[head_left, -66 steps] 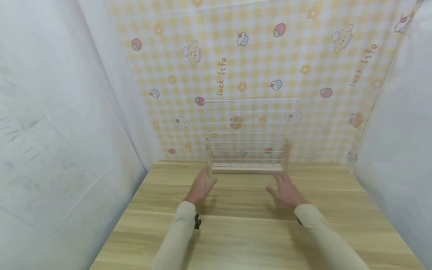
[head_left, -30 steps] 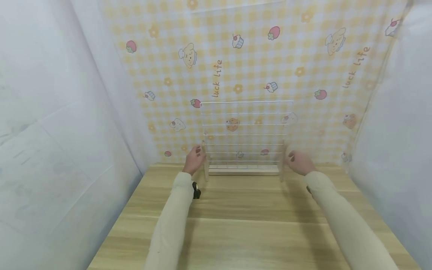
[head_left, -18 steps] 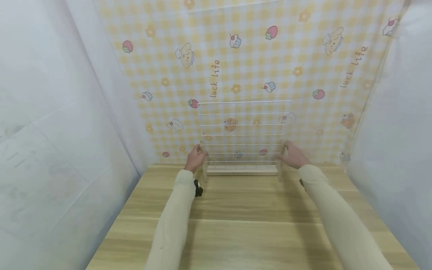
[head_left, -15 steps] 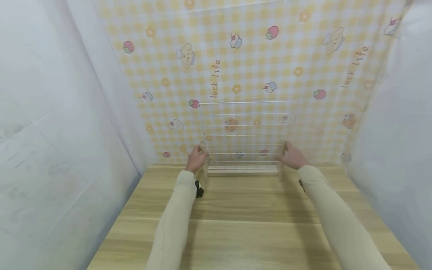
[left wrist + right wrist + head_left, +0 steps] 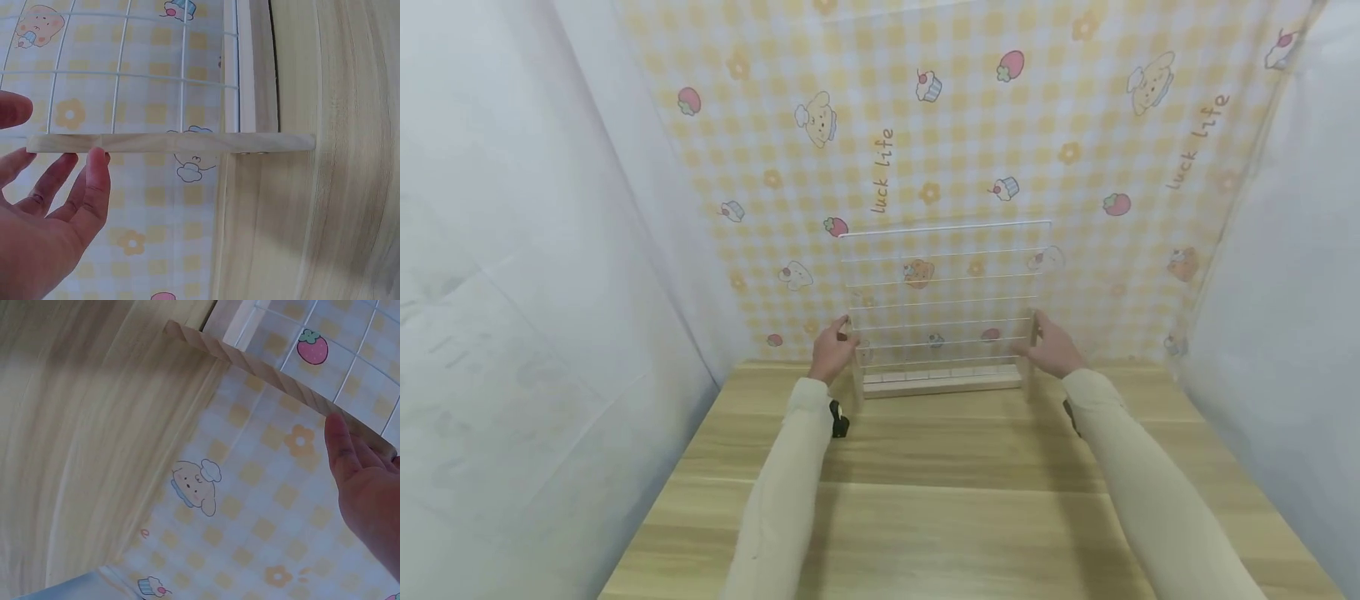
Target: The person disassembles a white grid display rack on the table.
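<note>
As hands (image 5: pixel 833 352) hold, rack (image 5: pixel 943 308) now tilted

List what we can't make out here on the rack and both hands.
- Left hand grip: left wrist view shows fingers at the rack's wooden post, thumb cut by the left edge; contact unclear.
- Right hand: right wrist view cuts it at the right edge; only one fingertip meets the post.
- Rack feet: head view, too small to tell lifted or resting on the table.
</note>
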The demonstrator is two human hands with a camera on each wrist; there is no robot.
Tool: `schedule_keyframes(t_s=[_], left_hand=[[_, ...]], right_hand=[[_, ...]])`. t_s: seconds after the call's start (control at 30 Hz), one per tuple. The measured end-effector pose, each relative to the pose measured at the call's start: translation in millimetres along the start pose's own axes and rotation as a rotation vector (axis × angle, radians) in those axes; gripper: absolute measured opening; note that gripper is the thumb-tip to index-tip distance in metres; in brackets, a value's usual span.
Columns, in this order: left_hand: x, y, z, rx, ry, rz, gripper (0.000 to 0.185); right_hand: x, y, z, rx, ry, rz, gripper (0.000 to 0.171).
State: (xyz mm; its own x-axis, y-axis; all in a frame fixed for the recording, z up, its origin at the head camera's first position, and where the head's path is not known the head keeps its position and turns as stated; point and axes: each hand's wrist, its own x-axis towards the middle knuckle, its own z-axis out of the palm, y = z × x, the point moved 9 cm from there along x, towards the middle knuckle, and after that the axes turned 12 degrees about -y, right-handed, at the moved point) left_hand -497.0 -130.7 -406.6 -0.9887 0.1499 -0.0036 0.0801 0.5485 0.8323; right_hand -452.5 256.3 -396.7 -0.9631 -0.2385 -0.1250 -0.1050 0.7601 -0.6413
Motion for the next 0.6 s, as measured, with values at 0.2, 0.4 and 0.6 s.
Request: schedule_keyframes(t_s=[0.2,0.4,0.6], left_hand=[[-13.3,-3.5,-6.1,-0.044,-0.008,0.061,0.039],[-35.1,-6.2,-12.6,-0.01,-0.032,0.129,0.03],[-55.2,-9.7,-12.3,-0.098,-0.073,0.174,0.025]], right_hand=[[0.7,6.5,5.0,0.018,0.001,-0.009,0.106],[4.6,7.4,9.6,-0.012,-0.02,-0.029,0.099],[7.8,1.4,11.8,-0.024,-0.027,-0.034,0.093]])
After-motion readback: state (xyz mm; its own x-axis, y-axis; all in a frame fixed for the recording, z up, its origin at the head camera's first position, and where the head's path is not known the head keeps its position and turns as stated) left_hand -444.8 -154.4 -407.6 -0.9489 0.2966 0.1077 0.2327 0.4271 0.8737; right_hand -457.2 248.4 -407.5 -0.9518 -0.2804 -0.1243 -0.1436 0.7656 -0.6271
